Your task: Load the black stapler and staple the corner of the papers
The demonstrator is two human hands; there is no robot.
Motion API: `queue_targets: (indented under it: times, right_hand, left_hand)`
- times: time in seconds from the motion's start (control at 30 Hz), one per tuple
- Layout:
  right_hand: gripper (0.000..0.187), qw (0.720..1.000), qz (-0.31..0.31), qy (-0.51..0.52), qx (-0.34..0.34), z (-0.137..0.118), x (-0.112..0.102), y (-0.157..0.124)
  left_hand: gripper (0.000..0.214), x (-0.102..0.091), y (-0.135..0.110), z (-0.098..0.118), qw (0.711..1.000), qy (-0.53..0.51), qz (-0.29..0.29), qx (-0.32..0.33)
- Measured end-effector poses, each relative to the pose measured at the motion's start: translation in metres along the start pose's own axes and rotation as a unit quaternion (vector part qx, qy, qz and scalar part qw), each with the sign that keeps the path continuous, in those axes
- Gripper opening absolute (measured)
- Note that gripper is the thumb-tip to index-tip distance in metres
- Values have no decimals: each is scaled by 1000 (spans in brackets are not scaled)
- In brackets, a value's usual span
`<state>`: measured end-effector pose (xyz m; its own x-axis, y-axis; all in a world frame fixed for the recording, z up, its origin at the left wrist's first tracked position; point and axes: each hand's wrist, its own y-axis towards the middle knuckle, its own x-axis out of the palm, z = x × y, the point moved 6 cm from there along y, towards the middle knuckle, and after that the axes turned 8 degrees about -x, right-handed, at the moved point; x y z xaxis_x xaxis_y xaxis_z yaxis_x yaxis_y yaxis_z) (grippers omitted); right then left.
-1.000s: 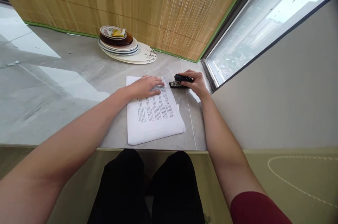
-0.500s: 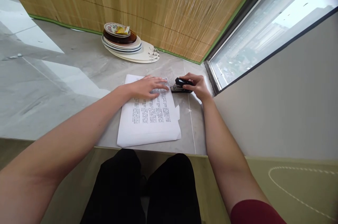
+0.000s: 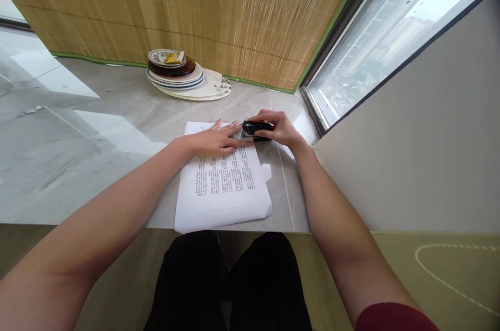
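A stack of printed paper sheets (image 3: 222, 201) lies on the grey marble-look ledge in front of me, its edges not fully lined up. My left hand (image 3: 216, 139) rests on the far part of the top sheet, palm down with fingers spread. My right hand (image 3: 279, 127) grips a black stapler (image 3: 258, 127) from the right, fingers over its top and thumb along the near side. The stapler's front end overlaps the far right edge of the sheets, close to my left fingertips. Whether its jaws press on the paper is hard to see.
Several stacked plates (image 3: 175, 78) stand farther back, with a small yellow packet (image 3: 174, 57) on top. A bamboo blind (image 3: 175, 8) hangs behind them. A window frame (image 3: 312, 97) and a grey wall (image 3: 422, 128) bound the right side. The ledge's front edge runs above my knees.
My right hand has moved the stapler left, from beside the sheets' edge to over it. My left hand stays flat on the paper. The camera view has shifted slightly.
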<state>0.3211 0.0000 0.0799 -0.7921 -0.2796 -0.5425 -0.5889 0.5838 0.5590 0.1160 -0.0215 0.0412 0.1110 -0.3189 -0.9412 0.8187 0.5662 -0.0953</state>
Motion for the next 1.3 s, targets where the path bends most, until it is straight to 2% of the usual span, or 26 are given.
queue_targets:
  times: [0.13,0.3,0.7,0.9,1.3]
  right_hand:
    - [43,999,-24,-28,-7,-7,5,3]
    - [35,997,-9,-71,-21,-8,0,3]
    - [33,991,-36,-120,-37,-14,11,10]
    - [31,987,-60,-138,-50,-13,14,12]
    - [33,989,-60,-138,-2,-15,18,12]
  left_hand:
    - [60,3,1,-5,1000,0,4,-3]
    - [59,4,0,-9,1000,-10,3,-9]
    - [58,0,1,-1,1000,-9,-6,-10]
    - [61,1,3,-4,1000,-21,-3,-9]
    - [63,1,5,-10,998,-62,21,-12]
